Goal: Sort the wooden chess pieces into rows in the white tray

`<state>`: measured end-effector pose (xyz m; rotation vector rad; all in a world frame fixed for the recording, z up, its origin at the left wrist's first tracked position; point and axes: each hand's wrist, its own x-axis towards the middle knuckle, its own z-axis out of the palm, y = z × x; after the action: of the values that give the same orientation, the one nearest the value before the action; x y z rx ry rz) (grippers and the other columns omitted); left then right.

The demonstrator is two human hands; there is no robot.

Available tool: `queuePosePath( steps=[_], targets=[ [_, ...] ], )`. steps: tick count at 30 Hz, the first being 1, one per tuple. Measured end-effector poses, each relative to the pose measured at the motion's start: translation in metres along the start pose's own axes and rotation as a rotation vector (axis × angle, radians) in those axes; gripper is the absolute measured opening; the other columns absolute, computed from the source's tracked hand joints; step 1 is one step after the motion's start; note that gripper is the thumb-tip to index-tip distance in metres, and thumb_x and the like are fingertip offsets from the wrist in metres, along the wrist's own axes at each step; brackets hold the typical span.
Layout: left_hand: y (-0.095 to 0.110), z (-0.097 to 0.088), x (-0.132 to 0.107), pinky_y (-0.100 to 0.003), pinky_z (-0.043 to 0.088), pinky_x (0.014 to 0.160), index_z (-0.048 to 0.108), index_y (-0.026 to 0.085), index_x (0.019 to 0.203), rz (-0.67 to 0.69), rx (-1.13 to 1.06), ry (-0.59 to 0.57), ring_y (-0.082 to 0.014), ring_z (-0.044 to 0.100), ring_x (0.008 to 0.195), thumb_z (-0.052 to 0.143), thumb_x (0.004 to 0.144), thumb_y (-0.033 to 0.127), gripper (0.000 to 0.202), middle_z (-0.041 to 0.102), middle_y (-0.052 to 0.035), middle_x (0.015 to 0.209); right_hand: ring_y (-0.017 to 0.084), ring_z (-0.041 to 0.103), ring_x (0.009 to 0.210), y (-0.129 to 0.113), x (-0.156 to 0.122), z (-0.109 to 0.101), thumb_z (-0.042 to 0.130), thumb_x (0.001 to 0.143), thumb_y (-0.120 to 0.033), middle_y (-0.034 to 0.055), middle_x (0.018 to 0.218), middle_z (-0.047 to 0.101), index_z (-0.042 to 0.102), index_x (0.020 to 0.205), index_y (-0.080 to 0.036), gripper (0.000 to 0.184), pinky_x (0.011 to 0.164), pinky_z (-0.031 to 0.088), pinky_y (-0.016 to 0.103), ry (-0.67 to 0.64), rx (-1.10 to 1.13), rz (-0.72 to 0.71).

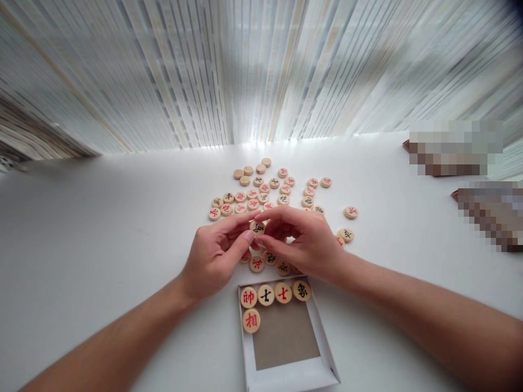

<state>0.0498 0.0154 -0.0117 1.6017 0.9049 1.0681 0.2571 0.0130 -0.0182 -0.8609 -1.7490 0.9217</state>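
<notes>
Bright, even daylight through striped curtain (261,71); glare band where it meets white table (102,228). Shadows soft, faint under left hand (212,258), right hand (304,242). Chess piece (257,227) between fingertips sharp. Wide-angle bending, smear toward edges. Pixelated patches (455,147) right.

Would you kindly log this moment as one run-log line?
left hand, right hand: both pinch one xiangqi piece | cardboard box: five pieces inside | white table: loose pieces scattered beyond hands

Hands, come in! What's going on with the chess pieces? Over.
Status: left hand and right hand both pinch one black-marked xiangqi piece over the table. In the shallow box, five pieces. Farther out, loose pieces scattered; nothing blocking.
</notes>
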Motion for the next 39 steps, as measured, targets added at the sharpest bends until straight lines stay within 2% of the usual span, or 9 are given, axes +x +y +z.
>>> queuePosePath(
  steps=[7,12,15,22,27,30,34,36,39],
  targets=[
    [-0.001,0.001,-0.002,-0.024,0.067,0.072,0.069,0.011,0.136,-0.056,-0.099,-0.026,-0.0211,0.082,0.093,0.074,0.099,0.021,0.039,0.084,-0.0136,0.106,0.013,0.072,0.066,-0.004,0.003,-0.004,0.075,0.098,-0.021,0.0033,0.082,0.077,0.072,0.106,-0.016,0.010,0.062,0.059,0.024,-0.011,-0.359,-0.215],
    [0.008,-0.001,0.000,-0.026,0.067,0.067,0.072,0.013,0.131,-0.067,-0.122,-0.015,-0.0214,0.083,0.081,0.077,0.098,0.032,0.039,0.085,-0.0096,0.092,0.011,0.064,0.064,-0.013,0.006,-0.012,0.068,0.102,-0.020,0.0031,0.086,0.075,0.073,0.111,-0.016,0.011,0.059,0.050,0.023,-0.078,-0.517,-0.375],
    [0.016,0.001,0.001,-0.029,0.069,0.070,0.073,0.013,0.127,-0.081,-0.146,0.014,-0.0221,0.083,0.079,0.081,0.095,0.037,0.040,0.085,-0.0090,0.090,0.011,0.063,0.064,-0.020,0.006,-0.014,0.067,0.102,-0.018,0.0042,0.091,0.074,0.075,0.114,-0.016,0.015,0.059,0.050,0.024,-0.098,-0.545,-0.393],
    [0.032,0.013,-0.004,-0.034,0.071,0.078,0.075,0.012,0.121,-0.142,-0.243,0.084,-0.0237,0.084,0.079,0.086,0.092,0.034,0.038,0.085,-0.0076,0.085,0.017,0.070,0.077,-0.032,0.003,-0.004,0.066,0.108,-0.028,0.0100,0.098,0.075,0.077,0.110,-0.015,0.017,0.071,0.059,0.031,0.057,-0.699,-0.467],
    [0.037,0.009,-0.007,-0.032,0.068,0.081,0.077,0.015,0.119,-0.093,-0.230,0.105,-0.0202,0.081,0.084,0.078,0.098,0.034,0.029,0.085,-0.0078,0.098,0.019,0.074,0.085,-0.056,0.000,-0.012,0.069,0.104,-0.020,0.0090,0.102,0.079,0.076,0.112,-0.018,0.011,0.076,0.062,0.031,0.058,-0.621,-0.430],
    [0.039,-0.004,-0.008,-0.029,0.065,0.077,0.081,0.017,0.111,-0.042,-0.162,0.150,-0.0181,0.077,0.087,0.073,0.100,0.031,0.020,0.083,-0.0069,0.100,0.017,0.074,0.079,-0.073,-0.014,-0.025,0.074,0.099,-0.017,0.0062,0.099,0.080,0.076,0.110,-0.020,0.012,0.073,0.060,0.029,-0.052,-0.511,-0.288],
    [0.039,-0.017,-0.017,-0.028,0.060,0.069,0.082,0.016,0.099,-0.025,-0.052,0.232,-0.0169,0.074,0.076,0.070,0.099,0.026,0.015,0.081,-0.0055,0.087,0.018,0.074,0.086,-0.082,-0.047,-0.028,0.069,0.101,-0.013,0.0084,0.100,0.078,0.074,0.113,-0.019,0.014,0.077,0.060,0.028,-0.330,-0.422,-0.216],
    [0.040,-0.016,-0.024,-0.027,0.059,0.064,0.082,0.016,0.095,-0.017,0.029,0.206,-0.0172,0.073,0.071,0.069,0.099,0.027,0.017,0.080,-0.0052,0.081,0.020,0.070,0.087,-0.080,-0.062,-0.022,0.066,0.102,-0.013,0.0095,0.100,0.077,0.073,0.112,-0.017,0.013,0.076,0.059,0.030,-0.427,-0.432,-0.218],
    [0.039,-0.008,-0.031,-0.026,0.057,0.061,0.081,0.017,0.092,0.062,0.188,0.095,-0.0169,0.073,0.067,0.068,0.098,0.025,0.017,0.080,-0.0045,0.076,0.020,0.063,0.081,-0.075,-0.075,-0.012,0.062,0.104,-0.012,0.0079,0.094,0.073,0.072,0.107,-0.014,0.011,0.070,0.054,0.032,-0.486,-0.498,-0.254]
  ],
)
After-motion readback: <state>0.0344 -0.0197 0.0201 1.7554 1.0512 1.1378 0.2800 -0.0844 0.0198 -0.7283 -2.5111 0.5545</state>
